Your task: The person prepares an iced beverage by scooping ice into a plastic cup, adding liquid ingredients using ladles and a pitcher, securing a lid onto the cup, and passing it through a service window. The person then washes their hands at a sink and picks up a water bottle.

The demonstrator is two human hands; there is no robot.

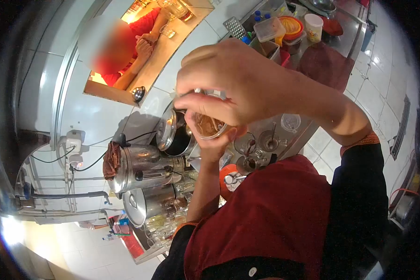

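Observation:
A clear cup of brown drink (205, 125) is held up in front of me in my left hand (213, 148), whose fingers and thumb wrap round its side. My right hand (233, 81) is closed over the top of the same cup, thumb and fingers bent together. Something small and pale shows beneath those fingers, but its kind is hidden. Below the cup, several glass mugs (269, 140) stand on the metal counter, some with dark liquid or spoons in them.
A steel urn (144, 169), an open pot (179, 140) and a large lidded pot (137, 207) line the wall. A grater (234, 28) and orange juicer (291, 27) lie farther along. At the hatch ledge (172, 53) sits a person in red, near a bell (138, 94).

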